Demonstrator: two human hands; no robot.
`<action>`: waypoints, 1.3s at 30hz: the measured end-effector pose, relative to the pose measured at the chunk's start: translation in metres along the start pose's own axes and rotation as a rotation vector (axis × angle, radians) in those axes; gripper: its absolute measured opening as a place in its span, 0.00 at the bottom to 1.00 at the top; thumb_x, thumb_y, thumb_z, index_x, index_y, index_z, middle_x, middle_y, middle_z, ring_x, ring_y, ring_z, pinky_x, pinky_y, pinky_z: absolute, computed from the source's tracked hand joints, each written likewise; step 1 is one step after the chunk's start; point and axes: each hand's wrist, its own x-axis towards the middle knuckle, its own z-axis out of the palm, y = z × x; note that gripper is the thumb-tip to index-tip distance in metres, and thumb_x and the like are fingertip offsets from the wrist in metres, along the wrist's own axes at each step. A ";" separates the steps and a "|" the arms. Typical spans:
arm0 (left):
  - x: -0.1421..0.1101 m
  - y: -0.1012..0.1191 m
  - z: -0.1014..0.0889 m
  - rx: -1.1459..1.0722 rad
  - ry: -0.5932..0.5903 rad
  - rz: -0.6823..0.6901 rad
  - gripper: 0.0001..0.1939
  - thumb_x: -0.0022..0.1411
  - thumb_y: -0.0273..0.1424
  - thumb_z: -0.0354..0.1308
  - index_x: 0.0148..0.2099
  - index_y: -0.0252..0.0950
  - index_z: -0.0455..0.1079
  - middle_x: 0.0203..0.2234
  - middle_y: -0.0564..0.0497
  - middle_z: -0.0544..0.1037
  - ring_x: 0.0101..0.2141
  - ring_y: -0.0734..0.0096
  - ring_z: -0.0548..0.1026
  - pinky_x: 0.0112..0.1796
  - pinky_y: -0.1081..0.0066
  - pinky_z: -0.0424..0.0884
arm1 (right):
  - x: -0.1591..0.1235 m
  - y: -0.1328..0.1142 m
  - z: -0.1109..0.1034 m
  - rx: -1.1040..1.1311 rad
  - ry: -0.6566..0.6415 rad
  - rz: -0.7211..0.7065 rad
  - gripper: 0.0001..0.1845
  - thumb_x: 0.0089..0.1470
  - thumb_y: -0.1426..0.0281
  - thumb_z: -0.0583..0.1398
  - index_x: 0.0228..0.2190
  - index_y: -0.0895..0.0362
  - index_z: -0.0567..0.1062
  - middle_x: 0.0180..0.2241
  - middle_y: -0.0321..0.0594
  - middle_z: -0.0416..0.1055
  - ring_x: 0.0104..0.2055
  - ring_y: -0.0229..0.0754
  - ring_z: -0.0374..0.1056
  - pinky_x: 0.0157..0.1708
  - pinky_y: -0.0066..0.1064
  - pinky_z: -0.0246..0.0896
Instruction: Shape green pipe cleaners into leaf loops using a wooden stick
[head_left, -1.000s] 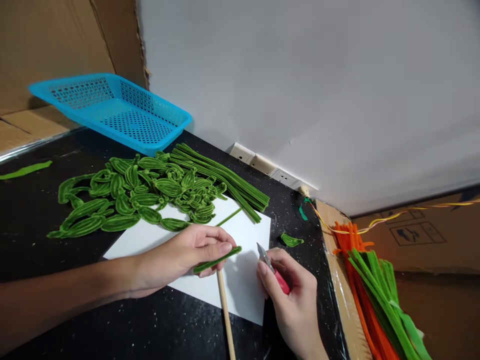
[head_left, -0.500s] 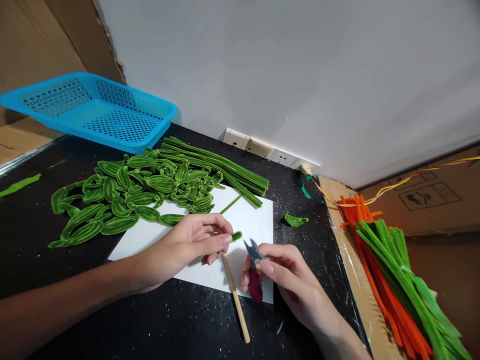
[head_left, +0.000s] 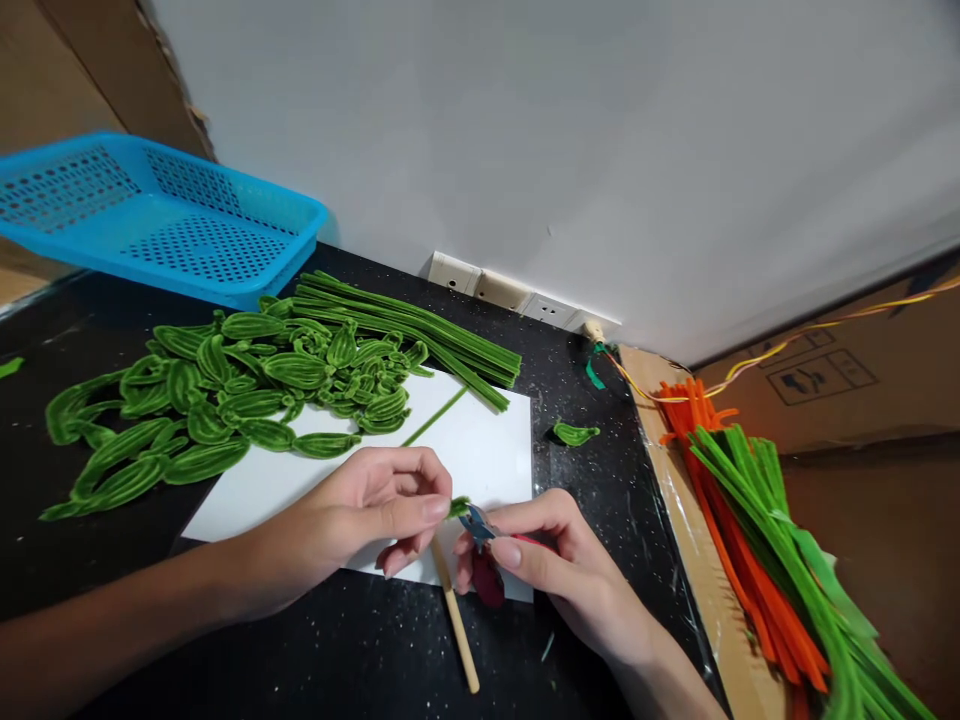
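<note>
My left hand (head_left: 394,510) is closed in a pinch on a green pipe cleaner (head_left: 457,507), whose fuzzy tip pokes out past the thumb. The rest of that piece is hidden by the fingers. In my right hand (head_left: 555,550) are small wire cutters (head_left: 478,525) with grey jaws and dark red handles. Their jaws meet the pipe cleaner's tip; whether they are closed on it I cannot tell. A thin wooden stick (head_left: 457,630) lies below my left hand, partly over a white sheet of paper (head_left: 487,440). One loose green pipe cleaner (head_left: 435,415) rests on the paper.
Looped green pipe-cleaner leaves (head_left: 225,390) are heaped at left, beside a bundle of straight green stems (head_left: 420,330). Behind stands a blue basket (head_left: 300,270). A single leaf (head_left: 576,434) lies right of the paper. Orange stems (head_left: 750,560) and brighter green stems (head_left: 787,570) lie on cardboard at right.
The wire cutters have come from a small gap away up to the pipe cleaner's tip, and their jaws look less spread. The whole scene has shifted left in the view.
</note>
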 end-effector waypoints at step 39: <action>-0.020 0.020 0.010 0.211 -0.167 -0.201 0.11 0.67 0.37 0.64 0.43 0.33 0.78 0.18 0.56 0.68 0.17 0.79 0.63 0.19 0.79 0.64 | 0.003 0.000 0.009 -0.142 -0.016 -0.161 0.12 0.52 0.61 0.74 0.29 0.58 0.85 0.27 0.42 0.76 0.28 0.40 0.67 0.30 0.33 0.64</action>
